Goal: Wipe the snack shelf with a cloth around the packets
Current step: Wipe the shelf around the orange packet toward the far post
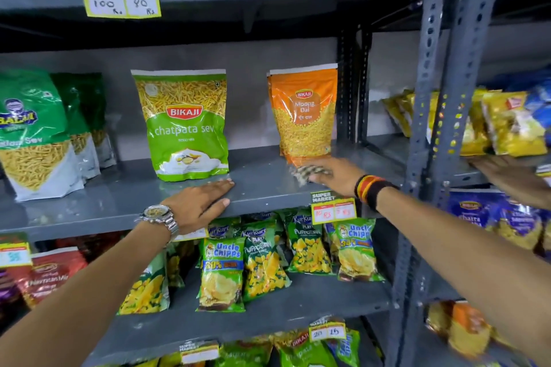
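A grey metal snack shelf (pixel 125 202) runs across the middle at chest height. My right hand (pixel 337 176) presses a patterned cloth (pixel 307 173) onto the shelf just in front of an upright orange Moong Dal packet (pixel 304 116). The cloth is blurred and partly covered by my fingers. My left hand (pixel 199 205) lies flat, fingers together, on the shelf's front edge, just in front of an upright green Chatpata Sev packet (pixel 185 125). At the left end of the shelf stand green sev packets (pixel 32 134).
A slotted grey upright post (pixel 429 104) closes the shelf on the right. Another person's hand (pixel 512 179) reaches under yellow packets (pixel 507 125) on the neighbouring rack. Chip bags (pixel 223 274) fill the shelf below. A price tag (pixel 334 208) hangs on the shelf edge.
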